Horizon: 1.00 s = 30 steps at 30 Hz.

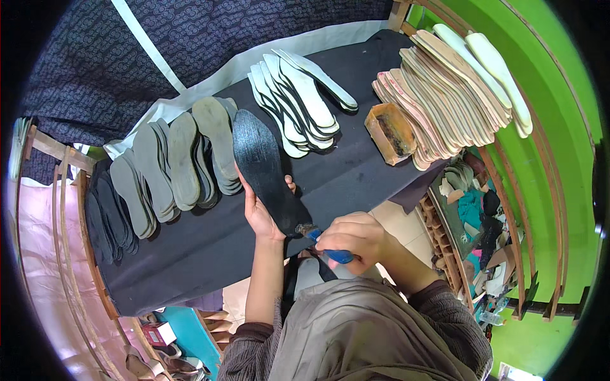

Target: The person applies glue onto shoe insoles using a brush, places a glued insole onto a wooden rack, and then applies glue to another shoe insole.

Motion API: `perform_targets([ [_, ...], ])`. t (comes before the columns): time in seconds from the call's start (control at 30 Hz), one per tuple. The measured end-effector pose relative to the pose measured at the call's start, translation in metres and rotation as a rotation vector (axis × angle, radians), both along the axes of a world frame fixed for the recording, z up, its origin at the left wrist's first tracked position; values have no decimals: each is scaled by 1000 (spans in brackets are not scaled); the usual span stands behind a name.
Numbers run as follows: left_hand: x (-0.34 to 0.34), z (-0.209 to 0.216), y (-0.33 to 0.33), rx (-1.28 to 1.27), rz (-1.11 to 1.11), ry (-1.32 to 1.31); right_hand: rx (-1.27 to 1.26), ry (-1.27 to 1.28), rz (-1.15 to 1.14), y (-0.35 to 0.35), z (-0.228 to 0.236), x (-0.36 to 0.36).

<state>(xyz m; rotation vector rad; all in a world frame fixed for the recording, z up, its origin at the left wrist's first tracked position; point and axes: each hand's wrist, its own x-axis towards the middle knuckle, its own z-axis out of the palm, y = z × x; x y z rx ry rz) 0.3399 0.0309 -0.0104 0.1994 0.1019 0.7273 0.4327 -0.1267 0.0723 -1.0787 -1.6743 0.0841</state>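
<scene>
Draped cloth (346, 327) lies below the left hand (259, 216), which grasps a black sole (264, 165) reaching above it, probably light, flexible, slick, best held by edges; the right hand (353, 240) grips a blue-handled brush (340, 256).

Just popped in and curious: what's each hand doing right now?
Left hand: holding a black sole from beneath.
Right hand: closed around a blue-handled brush.

Left fingers (290, 185) held long glossy black insole (259, 159) over black cloth-covered tabletop (356, 174); right fingers (340, 240) gripped blue-handled brush (339, 256) at insole's near end.
</scene>
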Motion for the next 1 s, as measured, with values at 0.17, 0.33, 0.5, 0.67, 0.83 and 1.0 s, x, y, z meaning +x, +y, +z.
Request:
perform_targets([
  [0.17,-1,-1,0,-16,0,-17,-44,75,39,2,3,2],
  [0.33,-4,-8,5,11,-39,-37,-30,33,-79,-1,9,16],
  [0.5,-2,-6,4,4,-28,-51,-49,37,9,-3,4,5],
  [0.67,-2,1,1,-13,-10,-102,17,10,-141,-1,10,17],
  [0.83,-2,-2,0,-31,-4,-65,-40,41,53,-2,6,5],
  [1.0,-2,-7,2,-1,-44,-17,-15,34,46,8,6,4],
])
